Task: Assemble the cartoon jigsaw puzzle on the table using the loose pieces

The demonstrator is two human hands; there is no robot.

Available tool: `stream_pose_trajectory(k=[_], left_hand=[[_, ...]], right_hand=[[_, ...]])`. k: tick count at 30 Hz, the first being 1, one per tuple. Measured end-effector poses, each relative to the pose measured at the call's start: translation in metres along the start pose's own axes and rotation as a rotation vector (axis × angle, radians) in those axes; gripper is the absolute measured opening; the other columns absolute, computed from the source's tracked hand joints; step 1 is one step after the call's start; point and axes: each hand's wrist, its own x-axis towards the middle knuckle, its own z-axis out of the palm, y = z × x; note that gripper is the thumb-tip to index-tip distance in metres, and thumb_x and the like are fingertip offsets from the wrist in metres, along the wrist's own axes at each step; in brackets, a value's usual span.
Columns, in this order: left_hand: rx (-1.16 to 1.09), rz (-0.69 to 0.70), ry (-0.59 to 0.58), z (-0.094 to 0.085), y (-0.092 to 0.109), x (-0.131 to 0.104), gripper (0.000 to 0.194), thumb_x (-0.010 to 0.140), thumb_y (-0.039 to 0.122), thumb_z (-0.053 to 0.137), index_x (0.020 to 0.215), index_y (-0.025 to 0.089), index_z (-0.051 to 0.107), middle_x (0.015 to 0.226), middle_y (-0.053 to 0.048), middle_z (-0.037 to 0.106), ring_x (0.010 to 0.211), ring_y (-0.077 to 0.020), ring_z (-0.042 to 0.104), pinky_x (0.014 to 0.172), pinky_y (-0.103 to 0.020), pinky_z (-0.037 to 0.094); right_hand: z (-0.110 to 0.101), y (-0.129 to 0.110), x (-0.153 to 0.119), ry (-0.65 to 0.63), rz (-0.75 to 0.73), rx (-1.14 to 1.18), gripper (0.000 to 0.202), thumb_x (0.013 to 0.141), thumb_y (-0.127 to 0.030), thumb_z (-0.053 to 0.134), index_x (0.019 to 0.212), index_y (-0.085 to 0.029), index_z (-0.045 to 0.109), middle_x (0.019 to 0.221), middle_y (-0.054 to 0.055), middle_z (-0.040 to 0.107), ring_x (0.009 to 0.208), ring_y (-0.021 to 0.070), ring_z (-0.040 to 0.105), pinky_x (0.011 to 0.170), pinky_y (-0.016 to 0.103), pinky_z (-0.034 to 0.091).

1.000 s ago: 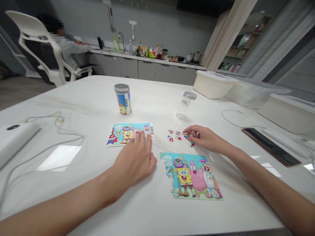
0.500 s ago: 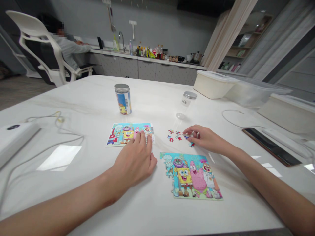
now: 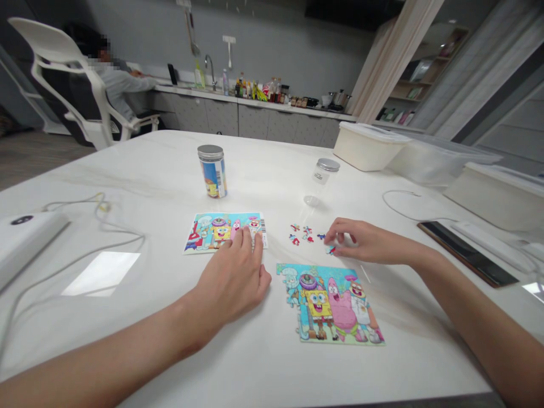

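Note:
My left hand (image 3: 238, 275) lies flat, its fingertips resting on the right part of a printed picture card (image 3: 204, 231) with cartoon characters. Nearer to me is a partly assembled jigsaw puzzle (image 3: 335, 306) of the same picture, its left edge uneven. My right hand (image 3: 357, 241) is low over the table behind the puzzle, thumb and fingers curved and apart. Between their tips lies a red and light-blue puzzle piece (image 3: 330, 249), partly covered. A dark blue piece (image 3: 321, 237) sits just left of the fingers. Several loose puzzle pieces (image 3: 307, 238) lie further left.
A picture-labelled jar (image 3: 213, 175) and a clear jar (image 3: 323, 178), both with metal lids, stand behind the card. Lidded plastic boxes (image 3: 369, 148) line the right side. A white device (image 3: 29, 238) with cables is at left. A person (image 3: 117, 82) sits in the background.
My right hand has shifted slightly right and toward me, uncovering the dark blue piece; its thumb has moved to the red and light-blue piece. My left hand stays in place.

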Motion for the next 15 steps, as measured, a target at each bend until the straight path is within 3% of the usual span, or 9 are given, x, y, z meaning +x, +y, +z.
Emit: stream_pose_trajectory(k=[11,15], left_hand=[[0.023,0.0,-0.001,0.001,0.0,-0.001,0.054,0.09,0.024,0.034,0.135,-0.003,0.044,0.131,-0.029,0.051,0.124,-0.0374,0.047,0.095,-0.048,0.047],[0.019,0.01,0.023,0.0,-0.001,0.0,0.052,0.089,0.024,0.033,0.133,-0.002,0.045,0.129,-0.027,0.052,0.122,-0.0364,0.047,0.093,-0.047,0.047]], right_hand=[[0.005,-0.004,0.005,0.029,0.072,0.103,0.006,0.079,-0.026,0.058,0.077,-0.02,0.057,0.075,0.002,0.061,0.066,0.0158,0.054,0.061,0.029,0.043],[0.01,-0.012,0.009,0.015,0.087,0.316,0.018,0.08,-0.032,0.062,0.093,-0.018,0.061,0.082,0.003,0.063,0.07,0.0148,0.054,0.063,0.028,0.043]])
